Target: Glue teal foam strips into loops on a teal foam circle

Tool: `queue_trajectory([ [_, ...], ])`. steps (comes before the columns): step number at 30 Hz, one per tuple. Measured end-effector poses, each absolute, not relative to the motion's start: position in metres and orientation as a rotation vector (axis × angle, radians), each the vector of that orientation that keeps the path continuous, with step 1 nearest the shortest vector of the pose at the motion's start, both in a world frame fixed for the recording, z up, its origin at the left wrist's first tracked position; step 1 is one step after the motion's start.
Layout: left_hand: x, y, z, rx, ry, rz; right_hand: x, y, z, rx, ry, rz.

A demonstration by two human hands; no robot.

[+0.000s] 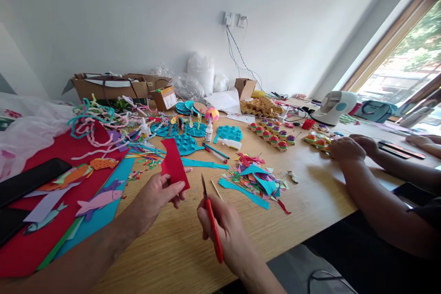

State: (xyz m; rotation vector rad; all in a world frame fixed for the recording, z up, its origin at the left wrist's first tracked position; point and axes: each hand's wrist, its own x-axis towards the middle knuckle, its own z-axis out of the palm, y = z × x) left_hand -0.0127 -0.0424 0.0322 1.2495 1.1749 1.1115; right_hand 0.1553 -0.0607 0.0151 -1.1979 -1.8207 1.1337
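A piece of red paper [175, 163] with a curved cut edge is pinched between the thumb and fingers of my left hand [164, 193], held above the table. My right hand [220, 218] grips red-handled scissors [211, 220], their dark blades pointing up and away from me. The blades look closed or nearly so, a short distance to the right of the red paper and apart from it. Beyond the scissors a thin wooden stick [217, 190] lies on the table. To the right rests a heap of colourful paper scraps [260, 177].
Paper fish [99, 202] lie on red and blue sheets at the left, below tangled pipe cleaners [93, 121]. Glue bottles [208, 131], pens [217, 152] and blue painted cartons [186, 144] stand beyond my hands. At right, another person's hands [347, 147] are beside painted egg cartons [272, 134].
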Motion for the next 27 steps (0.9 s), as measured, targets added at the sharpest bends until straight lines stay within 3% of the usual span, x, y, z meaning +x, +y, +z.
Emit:
queue_trajectory([
  [27,-0.002,-0.048,0.035,1.032,1.12,1.138,0.147,-0.068,0.012,-1.332,-1.977,1.058],
])
